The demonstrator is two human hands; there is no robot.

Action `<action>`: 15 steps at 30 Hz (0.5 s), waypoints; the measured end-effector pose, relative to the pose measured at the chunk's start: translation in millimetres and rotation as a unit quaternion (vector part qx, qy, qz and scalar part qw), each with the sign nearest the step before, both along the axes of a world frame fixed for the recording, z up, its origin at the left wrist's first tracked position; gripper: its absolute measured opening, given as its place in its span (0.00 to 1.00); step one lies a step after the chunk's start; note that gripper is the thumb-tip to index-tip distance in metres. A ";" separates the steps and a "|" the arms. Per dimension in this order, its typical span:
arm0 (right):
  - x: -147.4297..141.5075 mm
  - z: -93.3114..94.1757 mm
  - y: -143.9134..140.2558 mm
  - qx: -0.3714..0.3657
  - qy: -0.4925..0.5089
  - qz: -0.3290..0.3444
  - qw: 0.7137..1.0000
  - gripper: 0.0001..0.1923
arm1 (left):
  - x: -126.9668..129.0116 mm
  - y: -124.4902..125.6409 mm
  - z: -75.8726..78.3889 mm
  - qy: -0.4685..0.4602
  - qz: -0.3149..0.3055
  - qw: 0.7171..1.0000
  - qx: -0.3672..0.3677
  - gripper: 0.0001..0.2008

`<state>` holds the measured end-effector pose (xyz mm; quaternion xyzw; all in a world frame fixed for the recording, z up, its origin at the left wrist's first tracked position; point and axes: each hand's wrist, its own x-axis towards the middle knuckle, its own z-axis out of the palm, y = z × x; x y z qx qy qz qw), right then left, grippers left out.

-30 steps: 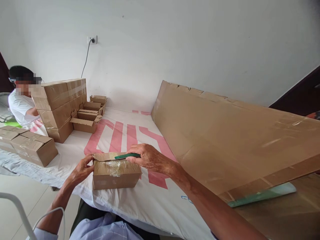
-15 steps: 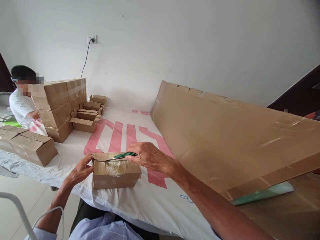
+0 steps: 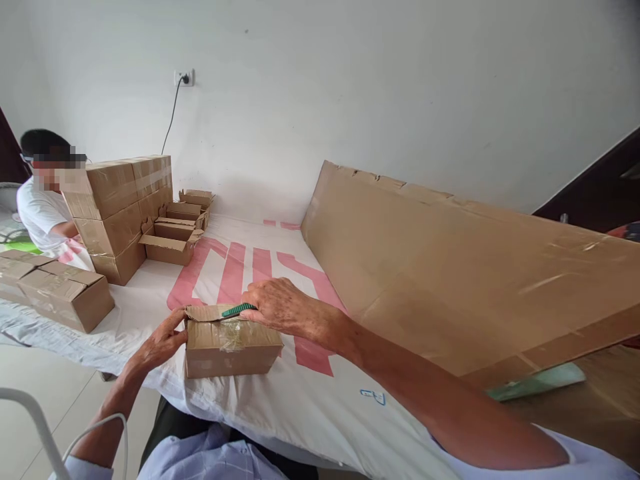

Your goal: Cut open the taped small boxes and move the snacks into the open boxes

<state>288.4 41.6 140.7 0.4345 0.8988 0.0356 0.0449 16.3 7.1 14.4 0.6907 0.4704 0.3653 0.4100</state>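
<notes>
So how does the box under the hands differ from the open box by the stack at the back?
The near box is closed, its top flaps down with clear tape across the seam; the far box stands open, flaps spread. The near box is held by the left hand while the right hand holds a green cutter on top; nobody touches the far box. Both are small brown cartons on the white cloth.

Home rm as packing spot: mattress [image 3: 300,400], stacked cartons [image 3: 120,213], wall socket [image 3: 184,79]
</notes>
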 end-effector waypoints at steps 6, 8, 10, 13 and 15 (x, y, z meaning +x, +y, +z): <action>-12.5 -5.2 3.8 -0.002 -0.051 0.013 0.999 0.14 | 0.8 4.4 -6.4 0.014 0.004 1.000 0.010 0.20; -15.5 -12.1 5.3 0.006 -0.052 0.018 0.998 0.14 | 0.1 7.0 -9.5 0.007 0.007 1.000 0.011 0.20; -15.4 -16.1 6.3 0.016 -0.044 0.017 0.999 0.16 | -1.3 8.8 -11.2 0.003 0.006 1.000 0.010 0.21; -6.1 -15.0 6.5 0.018 -0.033 0.019 0.999 0.16 | -5.1 9.6 -11.2 0.006 -0.002 1.000 0.007 0.23; 7.5 -12.8 5.9 0.011 -0.027 0.019 0.999 0.14 | -8.0 9.0 -10.2 0.013 -0.001 1.000 0.008 0.24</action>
